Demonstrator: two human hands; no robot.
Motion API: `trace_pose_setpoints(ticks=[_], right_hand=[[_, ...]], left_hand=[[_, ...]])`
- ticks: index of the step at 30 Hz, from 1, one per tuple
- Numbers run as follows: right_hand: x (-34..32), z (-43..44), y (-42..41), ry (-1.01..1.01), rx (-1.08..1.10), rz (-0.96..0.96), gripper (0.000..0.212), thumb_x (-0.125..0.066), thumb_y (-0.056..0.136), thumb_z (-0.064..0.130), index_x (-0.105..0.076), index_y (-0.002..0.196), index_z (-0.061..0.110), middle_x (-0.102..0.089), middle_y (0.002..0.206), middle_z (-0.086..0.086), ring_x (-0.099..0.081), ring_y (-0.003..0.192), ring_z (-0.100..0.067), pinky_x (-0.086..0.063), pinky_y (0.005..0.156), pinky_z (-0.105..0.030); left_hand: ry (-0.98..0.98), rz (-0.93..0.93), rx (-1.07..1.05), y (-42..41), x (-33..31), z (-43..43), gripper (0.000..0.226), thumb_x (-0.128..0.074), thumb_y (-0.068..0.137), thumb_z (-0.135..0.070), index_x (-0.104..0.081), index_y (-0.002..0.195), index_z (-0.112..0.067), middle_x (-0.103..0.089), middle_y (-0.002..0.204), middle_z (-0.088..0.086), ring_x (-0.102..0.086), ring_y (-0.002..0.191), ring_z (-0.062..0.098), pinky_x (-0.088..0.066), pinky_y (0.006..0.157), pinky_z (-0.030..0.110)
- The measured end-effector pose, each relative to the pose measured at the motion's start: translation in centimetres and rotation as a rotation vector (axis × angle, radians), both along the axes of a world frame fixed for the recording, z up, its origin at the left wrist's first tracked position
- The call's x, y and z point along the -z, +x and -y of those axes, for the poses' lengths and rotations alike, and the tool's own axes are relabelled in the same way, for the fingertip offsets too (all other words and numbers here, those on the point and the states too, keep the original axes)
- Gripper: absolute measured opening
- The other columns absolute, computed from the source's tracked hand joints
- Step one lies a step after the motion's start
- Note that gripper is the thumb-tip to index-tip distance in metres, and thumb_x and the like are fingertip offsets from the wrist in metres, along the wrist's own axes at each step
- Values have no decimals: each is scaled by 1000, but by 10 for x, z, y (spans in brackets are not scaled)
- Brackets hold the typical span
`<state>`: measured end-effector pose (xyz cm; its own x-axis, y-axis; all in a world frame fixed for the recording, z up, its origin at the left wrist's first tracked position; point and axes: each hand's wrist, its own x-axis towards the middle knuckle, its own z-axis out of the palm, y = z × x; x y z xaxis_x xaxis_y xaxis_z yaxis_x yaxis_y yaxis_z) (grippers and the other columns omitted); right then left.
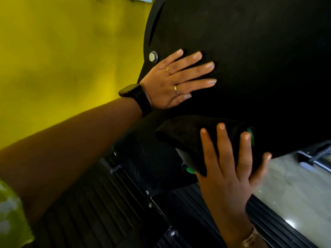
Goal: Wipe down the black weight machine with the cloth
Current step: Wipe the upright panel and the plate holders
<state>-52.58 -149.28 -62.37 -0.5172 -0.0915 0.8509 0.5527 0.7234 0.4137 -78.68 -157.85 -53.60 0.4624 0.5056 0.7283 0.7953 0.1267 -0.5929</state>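
A large round black panel of the weight machine (250, 51) fills the upper right of the head view. My left hand (175, 81) lies flat on that panel with its fingers straight and spread, just right of a silver bolt (153, 56). Below it, my right hand (231, 158) presses a folded dark cloth (182, 135) against the panel's lower edge; straight fingers lie over the cloth and the thumb reaches round its right side. A green edge of the cloth shows at its right and bottom corners.
A yellow wall (62, 59) stands to the left behind the machine. Black ribbed rubber matting (100, 208) and machine frame parts lie below. A pale glossy floor (295, 185) shows at the lower right, with metal frame pieces (315, 158) near the right edge.
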Motion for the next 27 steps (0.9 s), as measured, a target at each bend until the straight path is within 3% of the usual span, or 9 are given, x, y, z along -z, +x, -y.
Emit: trace_pose_setpoints(ticks=[4,7,10,12,15,18,20,23,27], right_hand=[[-5,3,-11,50,-3,93,70,-66,87,43,-38,148,23,-22,158,-2,-6,149,-30,-6,115,-52],[4,8,-23,67,-70,220,47,-41,99,23,-40,147,23,-29,155,2,-4,149,-29,-5,117,-52],[19,15,-28,29,-141,480,48,-30,99,9,-46,143,17,-36,152,0,-11,147,-28,-2,119,-50],[25,23,-26,-74,-197,634,50,-35,89,5,-59,132,13,-46,146,-7,-19,145,-30,-4,120,-50],[10,44,-16,-265,-214,643,28,-62,80,12,-73,105,9,-62,129,-10,-33,138,-27,-6,118,-49],[-25,69,2,-557,-145,662,53,-86,55,33,-69,97,4,-68,113,-16,-47,130,-34,-6,119,-47],[-54,86,13,-707,-168,651,61,-86,52,35,-67,99,2,-69,103,-15,-56,121,-37,-23,116,-50],[-97,109,24,-923,-170,686,72,-91,55,25,-62,116,1,-68,111,-16,-65,106,-36,-56,84,-51],[-159,126,28,-1118,-130,734,64,-80,76,17,-54,133,2,-60,128,-18,-58,118,-39,-53,89,-48]], left_hand=[[8,28,9,1,3,2,53,-19,104,-34,-11,156,-27,-4,163,-10,-5,149,13,-6,121,35],[33,57,10,5,4,4,54,-23,103,-34,-12,156,-27,-22,155,-6,-7,149,12,-9,121,35],[49,95,-31,12,5,7,56,-29,103,-34,-10,156,-28,-12,162,-10,-7,149,11,-10,121,36],[24,166,-69,19,10,11,58,-33,104,-33,-8,156,-28,-6,162,-13,-6,149,11,-11,122,36],[-107,368,-143,44,11,37,51,-29,106,-33,-16,155,-25,-31,154,-6,-12,148,12,-16,121,37],[-169,720,-256,76,9,80,45,-25,106,-31,-42,145,-14,-39,151,3,-32,142,23,-17,119,40],[-179,915,-347,100,4,112,46,-26,106,-29,-49,140,-9,-44,148,8,-37,139,27,-18,119,42],[-215,1124,-475,134,-19,150,49,-24,105,-30,-54,136,-6,-53,140,12,-46,132,29,-19,117,39],[-242,1255,-604,158,-72,177,49,-25,105,-30,-57,132,-4,-60,131,14,-53,124,30,-21,114,36]])
